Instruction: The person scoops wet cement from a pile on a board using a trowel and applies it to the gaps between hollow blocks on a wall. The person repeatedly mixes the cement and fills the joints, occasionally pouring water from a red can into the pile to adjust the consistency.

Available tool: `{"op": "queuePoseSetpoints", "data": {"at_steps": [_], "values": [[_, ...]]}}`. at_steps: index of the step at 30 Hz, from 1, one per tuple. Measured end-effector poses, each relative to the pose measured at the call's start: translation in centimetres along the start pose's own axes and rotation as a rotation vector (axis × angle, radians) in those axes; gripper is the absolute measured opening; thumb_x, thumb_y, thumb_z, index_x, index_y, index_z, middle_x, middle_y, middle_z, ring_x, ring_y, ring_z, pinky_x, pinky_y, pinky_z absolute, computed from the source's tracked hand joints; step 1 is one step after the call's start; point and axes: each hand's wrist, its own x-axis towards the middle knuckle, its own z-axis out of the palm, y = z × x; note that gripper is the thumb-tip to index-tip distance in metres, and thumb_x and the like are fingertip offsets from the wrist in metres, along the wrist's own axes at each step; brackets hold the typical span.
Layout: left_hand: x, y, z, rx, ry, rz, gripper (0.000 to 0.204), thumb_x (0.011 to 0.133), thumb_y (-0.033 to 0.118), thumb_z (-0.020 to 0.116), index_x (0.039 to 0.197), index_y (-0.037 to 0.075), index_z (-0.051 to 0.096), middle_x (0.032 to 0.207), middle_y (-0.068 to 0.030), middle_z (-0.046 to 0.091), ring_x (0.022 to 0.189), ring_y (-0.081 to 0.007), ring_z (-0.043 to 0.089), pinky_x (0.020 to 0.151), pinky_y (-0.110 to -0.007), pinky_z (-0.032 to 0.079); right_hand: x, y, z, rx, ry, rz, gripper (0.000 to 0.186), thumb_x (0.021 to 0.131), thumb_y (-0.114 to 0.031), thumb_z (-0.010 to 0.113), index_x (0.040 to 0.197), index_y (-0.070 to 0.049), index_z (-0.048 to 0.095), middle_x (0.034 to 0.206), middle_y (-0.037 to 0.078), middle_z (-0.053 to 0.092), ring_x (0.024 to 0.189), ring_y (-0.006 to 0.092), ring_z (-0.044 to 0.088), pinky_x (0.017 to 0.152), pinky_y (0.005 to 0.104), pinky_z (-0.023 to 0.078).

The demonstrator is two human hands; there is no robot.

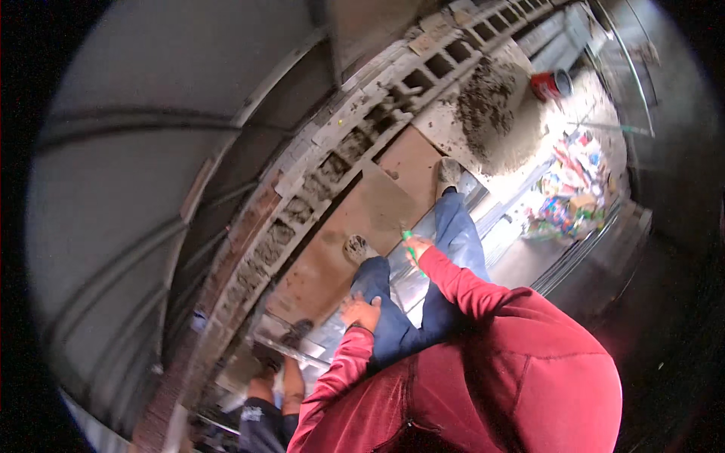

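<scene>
My right hand (418,248) is closed around the green handle (408,240) of a trowel. Its broad grey blade (385,200) points away from me, over the reddish-brown boards between my feet and the block wall. At my left thigh, my left hand (361,311) has its fingers apart and holds nothing. It is beside or on the dark blue trouser leg; I cannot tell whether it touches. Ahead and to the left runs a wall of hollow concrete blocks (325,175). Grey mortar fills or smears several of its cells, while those farther along look dark and hollow.
My shoes (358,248) stand on boards (313,275) beside the wall. A mound of wet mortar (491,113) lies at the far right, near a red bucket (551,85). Mixed litter (570,185) is heaped at right. Another person's legs (291,385) show at lower left.
</scene>
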Motion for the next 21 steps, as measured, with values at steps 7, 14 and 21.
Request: {"op": "queuePoseSetpoints", "data": {"at_steps": [7,14,21], "values": [[0.5,26.7,1.2,-0.448,0.126,0.698,0.061,0.078,0.044,0.062,0.122,0.003,0.054,0.12,-0.0266,0.053,0.116,-0.0384,0.048,0.099,-0.042,0.037,5.8,-5.9,-18.0,0.396,0.112,-0.26,0.028,0.088,-0.046,0.051,0.091,-0.018,0.052,0.057,0.0,0.049,0.037,0.0151,0.041,0.032,0.0299,0.031],[-0.9,40.6,3.5,-0.116,-0.075,0.402,0.069,0.074,0.047,0.066,0.13,0.01,0.047,0.132,-0.024,0.044,0.119,-0.0413,0.043,0.099,-0.046,0.037,23.4,-3.7,-34.7,0.685,0.449,-0.12,0.031,0.089,-0.049,0.048,0.087,-0.018,0.05,0.05,0.001,0.043,0.033,0.0166,0.039,0.031,0.0342,0.03],[1.6,44.4,1.9,-0.172,-0.107,0.497,0.068,0.072,0.043,0.069,0.128,0.011,0.049,0.131,-0.0256,0.042,0.118,-0.0435,0.042,0.095,-0.049,0.039,37.9,-14.0,-48.8,-0.004,1.108,-0.424,0.044,0.083,-0.046,0.058,0.085,-0.002,0.056,0.078,0.023,0.06,0.077,0.0415,0.058,0.067,0.0481,0.045]]}}
